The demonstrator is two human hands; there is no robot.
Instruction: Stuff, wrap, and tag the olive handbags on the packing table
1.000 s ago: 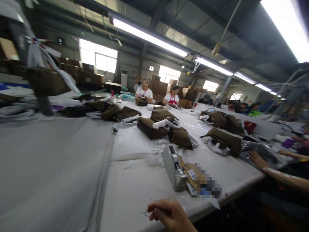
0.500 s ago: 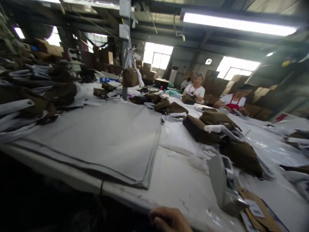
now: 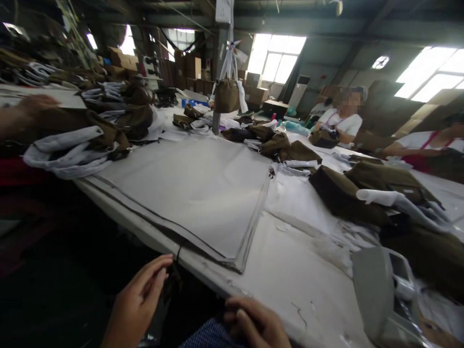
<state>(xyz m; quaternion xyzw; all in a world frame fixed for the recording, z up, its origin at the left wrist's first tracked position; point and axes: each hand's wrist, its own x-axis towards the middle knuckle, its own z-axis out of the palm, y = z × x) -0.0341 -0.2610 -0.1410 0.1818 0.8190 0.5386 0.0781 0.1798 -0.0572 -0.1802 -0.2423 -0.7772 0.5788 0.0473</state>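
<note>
My left hand point(image 3: 136, 302) is raised just off the front edge of the table, its fingers stretched out and nothing in it. At the bottom centre, my right hand point(image 3: 259, 321) is by the table edge with loosely curled fingers; no object shows in them. Nearest to both hands lies a stack of large grey-white sheets point(image 3: 195, 193) on the white table point(image 3: 286, 261). A black cord point(image 3: 179, 252) hangs over the edge close to my left fingertips. A loose thread point(image 3: 300, 314) lies right of my right hand.
Brown bags point(image 3: 362, 188) with white-wrapped handles are scattered rightward and at the back; more bags point(image 3: 134, 113) heap up at left beside another person's arm point(image 3: 32, 108). A grey tape dispenser point(image 3: 377, 290) stands at right. A post point(image 3: 216, 116) rises behind the sheets. Two co-workers point(image 3: 340, 121) are across the table.
The view has swung left, so the sheets and bags appear further right. My left hand has come into view, as has another person's arm at left. My right hand stays curled by the edge.
</note>
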